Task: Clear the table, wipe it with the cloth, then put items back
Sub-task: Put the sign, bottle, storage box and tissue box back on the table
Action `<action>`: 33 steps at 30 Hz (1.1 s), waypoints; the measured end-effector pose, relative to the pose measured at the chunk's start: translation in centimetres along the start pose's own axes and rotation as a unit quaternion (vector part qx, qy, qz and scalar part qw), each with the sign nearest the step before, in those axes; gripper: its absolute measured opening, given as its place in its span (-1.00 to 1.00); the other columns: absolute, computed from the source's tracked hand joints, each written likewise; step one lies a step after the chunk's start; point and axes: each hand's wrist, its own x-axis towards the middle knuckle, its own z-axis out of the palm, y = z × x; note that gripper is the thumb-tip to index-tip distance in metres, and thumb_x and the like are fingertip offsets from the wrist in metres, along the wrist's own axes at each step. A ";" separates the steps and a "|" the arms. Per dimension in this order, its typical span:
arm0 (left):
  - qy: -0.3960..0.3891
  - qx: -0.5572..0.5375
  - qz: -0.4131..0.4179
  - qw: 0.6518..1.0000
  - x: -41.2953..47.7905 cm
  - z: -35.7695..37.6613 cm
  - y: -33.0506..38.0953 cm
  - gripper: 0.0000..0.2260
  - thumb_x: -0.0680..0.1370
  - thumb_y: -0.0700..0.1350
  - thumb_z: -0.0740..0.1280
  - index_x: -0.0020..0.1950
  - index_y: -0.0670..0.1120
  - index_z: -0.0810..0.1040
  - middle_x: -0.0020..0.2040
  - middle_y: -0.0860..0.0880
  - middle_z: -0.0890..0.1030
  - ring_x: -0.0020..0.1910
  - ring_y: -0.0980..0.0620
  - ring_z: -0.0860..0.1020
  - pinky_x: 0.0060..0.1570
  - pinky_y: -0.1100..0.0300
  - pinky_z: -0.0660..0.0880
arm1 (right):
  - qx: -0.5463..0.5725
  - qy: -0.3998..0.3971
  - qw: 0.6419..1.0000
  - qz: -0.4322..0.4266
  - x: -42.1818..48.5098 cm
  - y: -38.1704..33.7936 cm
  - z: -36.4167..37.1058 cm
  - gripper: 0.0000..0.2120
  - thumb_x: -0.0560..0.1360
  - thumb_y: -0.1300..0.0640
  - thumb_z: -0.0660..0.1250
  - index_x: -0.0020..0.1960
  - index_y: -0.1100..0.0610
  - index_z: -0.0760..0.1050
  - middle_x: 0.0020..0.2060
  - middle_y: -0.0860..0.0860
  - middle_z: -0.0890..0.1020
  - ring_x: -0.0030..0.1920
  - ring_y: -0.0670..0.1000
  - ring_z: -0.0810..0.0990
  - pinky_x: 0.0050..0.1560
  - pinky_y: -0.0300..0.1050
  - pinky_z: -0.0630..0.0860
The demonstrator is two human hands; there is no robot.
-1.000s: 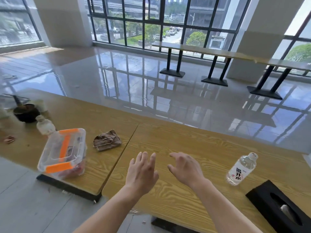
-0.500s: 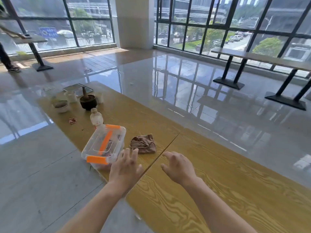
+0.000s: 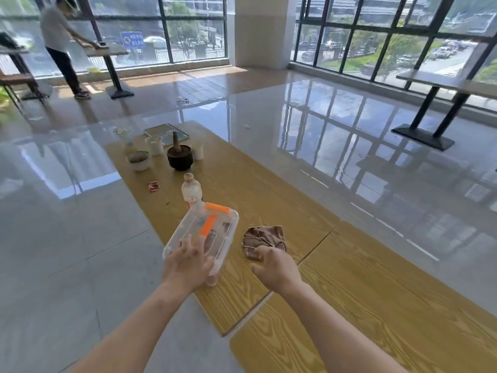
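Note:
A long wooden table [image 3: 269, 184] runs away from me. A clear plastic box with orange clips [image 3: 207, 227] stands near its left edge. My left hand [image 3: 188, 263] lies on the near end of the box lid, fingers spread. A crumpled brown cloth [image 3: 265, 239] lies just right of the box. My right hand [image 3: 277, 267] hovers at the cloth's near edge, fingers curled and apart, holding nothing. Behind the box stands a small plastic bottle [image 3: 191, 191].
Farther along the table are a dark mortar with pestle [image 3: 179, 156], a small bowl [image 3: 138, 159], cups [image 3: 155, 145], a flat book [image 3: 166, 133] and a red wrapper [image 3: 153, 186]. A person [image 3: 63, 41] stands at another table far left. Glossy floor surrounds the table.
The view has swung left along the table. Both hands moved forward: the left one now rests on the box, the right one has reached the cloth's edge.

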 end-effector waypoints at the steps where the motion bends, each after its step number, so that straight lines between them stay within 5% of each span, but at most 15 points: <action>1: -0.004 -0.003 -0.002 1.000 1.0 0.2 -0.8 -0.56 0.54 0.13 0.25 0.38 0.02 0.36 0.28 -0.10 0.47 0.26 -0.10 0.44 0.13 -0.05 0.47 | 0.011 -0.004 1.000 0.010 1.0 -0.5 0.5 -0.64 0.52 -0.01 0.35 0.28 0.07 0.54 0.11 0.05 0.65 0.12 0.11 0.59 0.03 -0.05 0.51; 12: -0.075 -0.062 -0.029 0.995 9.7 1.2 -6.2 -0.58 0.62 0.00 0.19 0.42 -0.15 0.30 0.24 -0.22 0.47 0.15 -0.22 0.49 0.06 -0.03 0.44 | 0.164 -0.027 0.968 0.187 9.8 -5.2 5.9 -0.39 0.54 -0.23 0.31 0.39 0.18 0.42 0.23 0.07 0.59 0.23 0.10 0.55 0.12 -0.04 0.47; 19: -0.069 -0.207 -0.055 0.974 12.3 2.1 -7.7 -0.31 0.44 0.35 0.05 0.35 -0.10 0.41 0.06 -0.14 0.59 0.00 -0.15 0.55 0.02 -0.09 0.54 | 0.272 0.009 0.935 0.227 11.7 -5.9 7.2 -0.79 0.42 -0.06 0.40 -0.06 0.06 0.55 -0.18 -0.02 0.67 -0.17 0.03 0.67 -0.10 0.17 0.64; 23: -0.059 -0.230 -0.050 0.970 12.5 1.7 -7.6 -0.52 0.39 0.29 0.15 0.12 0.01 0.50 -0.14 0.02 0.58 -0.17 -0.01 0.55 -0.11 -0.04 0.57 | 0.282 0.031 0.928 0.239 11.5 -6.3 6.7 -0.82 0.39 0.01 0.39 -0.12 0.11 0.55 -0.23 0.03 0.67 -0.21 0.09 0.67 -0.14 0.21 0.63; 27: -0.022 -0.233 -0.013 0.972 11.8 1.6 -6.8 -0.75 0.48 0.08 0.38 0.12 0.05 0.51 -0.16 0.10 0.58 -0.20 0.08 0.55 -0.25 0.08 0.52 | 0.279 0.055 0.929 0.235 10.4 -5.8 5.8 -0.88 0.40 0.01 0.38 -0.13 0.05 0.57 -0.24 -0.04 0.67 -0.22 0.03 0.67 -0.15 0.17 0.64; 33: -0.022 -0.230 0.038 0.972 10.7 2.0 -4.0 -0.72 0.47 0.07 0.42 0.14 0.08 0.51 -0.15 0.13 0.61 -0.19 0.12 0.57 -0.32 0.20 0.43 | 0.273 0.075 0.926 0.250 7.6 -3.6 3.9 -0.80 0.35 -0.01 0.35 -0.17 0.12 0.59 -0.30 0.01 0.68 -0.27 0.08 0.68 -0.21 0.20 0.64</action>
